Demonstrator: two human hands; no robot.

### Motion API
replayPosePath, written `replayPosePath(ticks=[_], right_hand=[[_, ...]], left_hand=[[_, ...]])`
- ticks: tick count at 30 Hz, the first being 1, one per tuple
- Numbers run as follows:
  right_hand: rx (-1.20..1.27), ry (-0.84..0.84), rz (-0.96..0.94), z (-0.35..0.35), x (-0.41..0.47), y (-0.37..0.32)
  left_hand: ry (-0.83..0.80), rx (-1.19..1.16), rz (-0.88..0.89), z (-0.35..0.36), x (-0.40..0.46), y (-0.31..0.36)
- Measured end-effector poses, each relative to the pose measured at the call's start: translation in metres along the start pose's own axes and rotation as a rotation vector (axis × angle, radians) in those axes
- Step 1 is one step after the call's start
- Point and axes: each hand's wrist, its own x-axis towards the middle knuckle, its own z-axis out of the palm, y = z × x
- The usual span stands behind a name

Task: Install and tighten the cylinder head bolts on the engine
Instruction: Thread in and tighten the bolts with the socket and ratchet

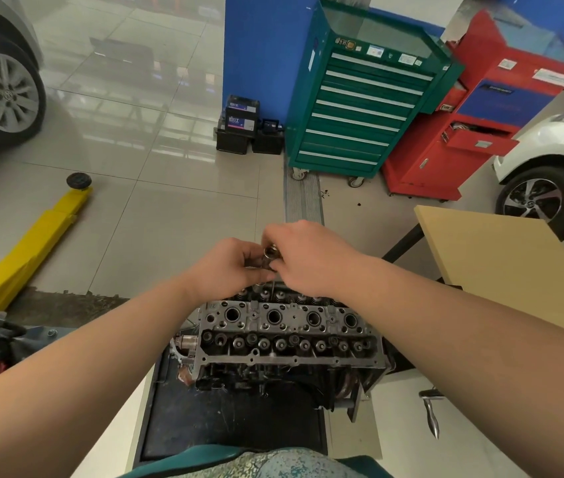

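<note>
Gripping one small metal socket-like piece (269, 252) with both hands, above the far edge of the cylinder head (287, 326).

What the piece is exactly, and whether a bolt hangs under it, is hidden by fingers. The left hand (229, 265) and right hand (303, 257) both curl round it. The engine sits on a dark mat (225, 419); a wooden table (511, 260), green tool cabinet (360, 98) and yellow lift arm (32, 243) stand around.

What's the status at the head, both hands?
Left hand and right hand both grip a socket tool above the head's far edge. Bolt not visible. Nothing in the way.
</note>
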Motion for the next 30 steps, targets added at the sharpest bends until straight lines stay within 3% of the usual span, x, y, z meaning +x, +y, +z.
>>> replayPosePath(ticks=[4,8,13,18,22,26,30], right_hand=[[-0.160,0.111,0.116,0.001,0.004,-0.002],[-0.066,0.048,-0.030,0.001,-0.001,-0.002],[-0.231,0.099,0.168,0.004,0.006,-0.008],[-0.137,-0.007,-0.003,0.005,-0.001,-0.006],[-0.214,0.094,0.178,0.007,0.004,-0.009],[-0.151,0.082,0.026,0.005,0.000,-0.010],[-0.282,0.122,0.221,0.005,0.003,-0.017]], left_hand=[[-0.039,0.028,0.029,0.001,-0.002,0.006],[0.082,0.010,0.009,0.001,-0.002,0.008],[0.043,0.024,0.012,0.002,-0.003,0.006],[0.089,0.009,0.013,0.001,-0.002,0.001],[0.045,0.017,0.056,0.004,-0.007,0.001],[0.104,-0.010,0.026,0.004,-0.006,-0.001],[0.066,-0.013,0.051,0.003,-0.008,0.001]])
